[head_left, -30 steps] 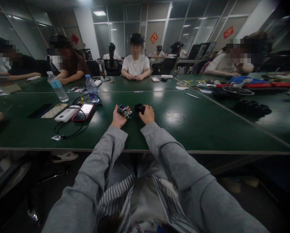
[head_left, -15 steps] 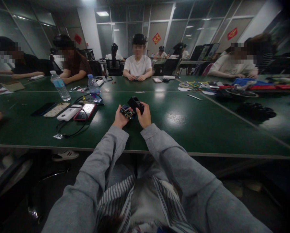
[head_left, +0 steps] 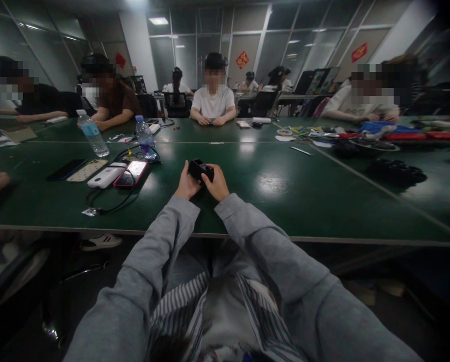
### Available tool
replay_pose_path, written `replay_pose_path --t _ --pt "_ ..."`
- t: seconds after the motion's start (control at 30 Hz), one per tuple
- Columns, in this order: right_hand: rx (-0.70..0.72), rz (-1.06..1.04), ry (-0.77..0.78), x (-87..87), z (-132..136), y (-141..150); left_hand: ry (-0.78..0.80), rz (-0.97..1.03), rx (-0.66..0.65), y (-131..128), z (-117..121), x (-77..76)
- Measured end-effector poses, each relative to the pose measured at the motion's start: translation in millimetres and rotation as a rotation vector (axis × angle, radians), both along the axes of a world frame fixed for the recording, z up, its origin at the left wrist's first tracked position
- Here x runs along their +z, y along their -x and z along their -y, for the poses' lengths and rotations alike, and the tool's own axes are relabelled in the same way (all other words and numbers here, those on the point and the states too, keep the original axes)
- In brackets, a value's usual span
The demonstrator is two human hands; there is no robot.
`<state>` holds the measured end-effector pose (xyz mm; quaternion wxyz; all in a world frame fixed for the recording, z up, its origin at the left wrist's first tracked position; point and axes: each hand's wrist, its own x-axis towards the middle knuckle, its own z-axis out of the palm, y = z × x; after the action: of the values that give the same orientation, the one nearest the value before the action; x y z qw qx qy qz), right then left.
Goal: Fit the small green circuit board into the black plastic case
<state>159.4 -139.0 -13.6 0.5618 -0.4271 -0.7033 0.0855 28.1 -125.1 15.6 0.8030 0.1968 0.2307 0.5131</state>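
Above the green table [head_left: 247,211], my two hands meet around a small black case [head_left: 201,170]. My right hand [head_left: 217,184] grips the case from the right, thumb on its near side. My left hand [head_left: 187,184] is curled beneath and beside it from the left. The circuit board with a small screen, seen earlier in the left palm, is now hidden behind or under the black case. I cannot tell how far the board sits inside the case.
Left of my hands lie a red-edged phone [head_left: 131,174], a white power bank [head_left: 107,175] with a black cable, and a patterned phone case [head_left: 86,171]. Two water bottles [head_left: 92,133] stand behind them. A pen [head_left: 300,151] and tangled cables [head_left: 303,131] lie to the right. Several people sit around.
My right hand has raised the black case, turned it and brought it left over the circuit board in my left hand. The board has gone out of sight.
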Motion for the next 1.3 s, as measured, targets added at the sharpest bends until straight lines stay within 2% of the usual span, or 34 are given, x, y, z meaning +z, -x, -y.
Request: replay_pose_path --t 0.27,0.57,0.73,0.97,1.13,1.3 --pt "0.085 0.06 0.082 -8.2 -3.5 -2.0 -0.001 -0.068 0.083 -0.1 -2.9 0.4" --pt "0.199 0.027 0.117 -7.3 -2.9 0.7 -0.06 0.001 0.069 -1.8 -6.9 -1.2" --pt "0.276 -0.222 0.297 -4.1 -5.0 0.9 -0.022 -0.073 0.113 -3.9 -9.7 -3.1" --pt "0.301 -0.688 0.728 8.9 -4.8 -3.9 -0.204 -0.027 0.036 -3.0 0.9 1.9" --pt "0.421 -0.82 0.857 18.8 -0.5 -7.4 -0.221 -0.073 0.011 -3.2 8.0 7.0" --pt "0.541 -0.8 0.896 21.5 3.5 -9.4 -0.197 -0.092 0.0 -4.5 12.7 11.1"
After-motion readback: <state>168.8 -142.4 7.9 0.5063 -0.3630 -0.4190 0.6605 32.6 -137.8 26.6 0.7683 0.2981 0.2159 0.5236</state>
